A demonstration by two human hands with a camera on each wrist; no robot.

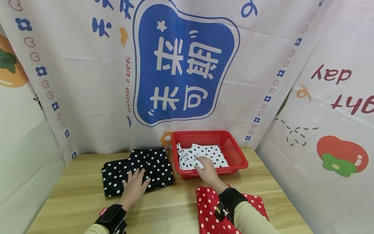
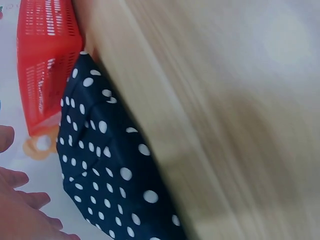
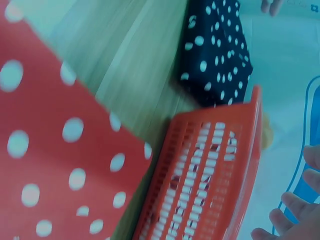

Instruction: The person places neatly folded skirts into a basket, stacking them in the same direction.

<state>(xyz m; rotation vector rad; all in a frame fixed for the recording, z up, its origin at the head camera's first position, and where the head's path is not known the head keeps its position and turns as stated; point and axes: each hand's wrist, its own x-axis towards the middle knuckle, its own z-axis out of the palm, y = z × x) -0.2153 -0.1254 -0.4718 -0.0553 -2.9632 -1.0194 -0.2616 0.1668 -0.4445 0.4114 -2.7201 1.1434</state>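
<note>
I take the red basket (image 1: 233, 152) at the back of the worktop (image 1: 181, 208) as my landmark. My right hand (image 1: 206, 169) reaches over its front rim, and its fingers rest on the white spotted cloth (image 1: 210, 154) that lies folded inside the basket. From the head view the fingers look nearly flat on the cloth, so I read this grip as loose, pressing and not pinching; the right wrist view shows only fingertips past the basket wall and does not settle it. My left hand (image 1: 135, 185) lies to the left of the basket, fingers spread and straight on the black spotted cloth (image 1: 137, 170), which sits folded just beside the basket. It holds nothing. A red spotted cloth (image 1: 207, 208) lies in front of the basket, under my right forearm.

To do this well, I judge that I should keep the right palm flat, smooth the white cloth toward the basket walls so no corner hangs over the rim, and keep the left hand steady on the black cloth so its fold does not slip.
</note>
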